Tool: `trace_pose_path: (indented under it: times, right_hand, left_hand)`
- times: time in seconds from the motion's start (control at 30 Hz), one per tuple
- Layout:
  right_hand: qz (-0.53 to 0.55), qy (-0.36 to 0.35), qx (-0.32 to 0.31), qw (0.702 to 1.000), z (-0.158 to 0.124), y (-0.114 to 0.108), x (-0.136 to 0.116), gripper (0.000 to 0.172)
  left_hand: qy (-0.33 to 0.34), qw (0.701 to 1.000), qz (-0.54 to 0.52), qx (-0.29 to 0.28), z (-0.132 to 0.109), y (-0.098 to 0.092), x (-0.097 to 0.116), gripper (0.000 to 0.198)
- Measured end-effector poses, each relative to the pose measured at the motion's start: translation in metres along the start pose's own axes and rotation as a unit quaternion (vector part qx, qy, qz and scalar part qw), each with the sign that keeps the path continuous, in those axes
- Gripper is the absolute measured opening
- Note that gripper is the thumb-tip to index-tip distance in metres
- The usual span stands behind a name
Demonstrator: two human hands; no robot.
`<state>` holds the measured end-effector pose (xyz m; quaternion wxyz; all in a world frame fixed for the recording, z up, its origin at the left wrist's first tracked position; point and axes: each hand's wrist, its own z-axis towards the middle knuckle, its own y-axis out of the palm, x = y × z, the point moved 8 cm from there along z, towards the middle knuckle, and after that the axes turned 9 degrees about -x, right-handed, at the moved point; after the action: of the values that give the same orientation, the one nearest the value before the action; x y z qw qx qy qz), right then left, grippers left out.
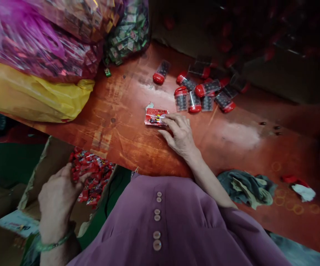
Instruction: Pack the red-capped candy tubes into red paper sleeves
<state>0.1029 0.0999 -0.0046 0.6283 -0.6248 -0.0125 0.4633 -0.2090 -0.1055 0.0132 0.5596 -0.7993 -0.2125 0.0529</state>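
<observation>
my right hand (pixel 179 135) touches a flat shiny red packet (pixel 151 116) stretching leftward, can't tell if pinched; left hand (pixel 56 195) farther, fingers apart

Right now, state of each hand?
Left hand: open over the red sachets, nothing seen held.
Right hand: touching the red packet; can't tell whether its grip is closed.

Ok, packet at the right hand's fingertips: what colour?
The packet is mostly red, with yellow and black print; head view shows it best.
</observation>
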Motion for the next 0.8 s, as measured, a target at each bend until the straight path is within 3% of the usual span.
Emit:
trace_pose_path:
  times: [0.07,0.1,0.17,0.23,0.3,0.43,0.6,0.7,0.8]
  right_hand:
    - [-0.045,0.004,-0.018,0.999,0.004,0.003,0.001,0.031]
    - [-0.061,0.003,-0.020,0.998,0.005,0.005,0.001,0.029]
    - [-0.088,-0.008,-0.017,0.996,0.005,0.007,0.000,0.023]
    - [-0.105,-0.025,-0.014,0.994,0.005,0.011,-0.002,0.019]
    - [-0.113,-0.036,-0.017,0.993,0.004,0.015,-0.003,0.020]
    - [-0.133,-0.059,-0.006,0.989,0.005,0.017,-0.008,0.023]
    - [-0.073,-0.041,-0.044,0.996,0.008,0.006,-0.007,0.019]
    - [0.004,0.024,-0.061,0.998,0.017,-0.010,0.007,0.023]
    - [-0.068,0.152,-0.040,0.985,0.031,-0.029,0.030,0.035]
  left_hand:
    - [0.022,0.994,0.032,0.101,0.012,-0.013,0.035,0.042]
    - [0.089,0.987,-0.007,0.135,0.020,-0.015,0.065,0.037]
    - [0.244,0.945,-0.075,0.203,0.035,-0.020,0.128,0.032]
    - [0.363,0.904,-0.085,0.207,0.052,-0.013,0.183,0.041]
    - [0.425,0.879,-0.075,0.200,0.070,-0.002,0.217,0.047]
    - [0.465,0.866,-0.059,0.177,0.098,0.013,0.236,0.043]
    - [0.493,0.847,-0.058,0.191,0.102,0.015,0.236,0.034]
    - [0.495,0.836,-0.060,0.228,0.100,0.009,0.239,0.027]
    - [0.483,0.836,-0.073,0.249,0.102,0.004,0.241,0.018]
